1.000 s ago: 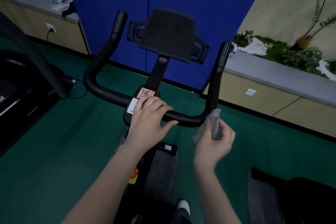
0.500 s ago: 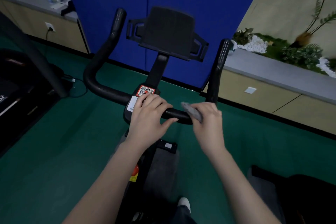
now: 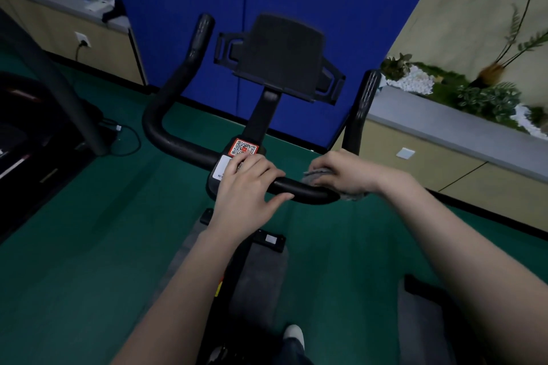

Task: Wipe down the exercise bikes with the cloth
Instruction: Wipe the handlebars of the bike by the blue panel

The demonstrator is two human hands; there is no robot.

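Left hand (image 3: 249, 187) rests on handlebar (image 3: 178, 145) centre, fingers laid flat, apparently not clasping. Right hand (image 3: 341, 175) clutches grey cloth (image 3: 315, 176) against the bar's right bend.

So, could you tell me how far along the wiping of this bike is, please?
Done: no wiped part can be told by sight. In hand: the right hand grips the cloth on the handlebar near its right bend, while the left hand rests on the bar's middle. Left: likely both upright grips, the holder and the frame below.
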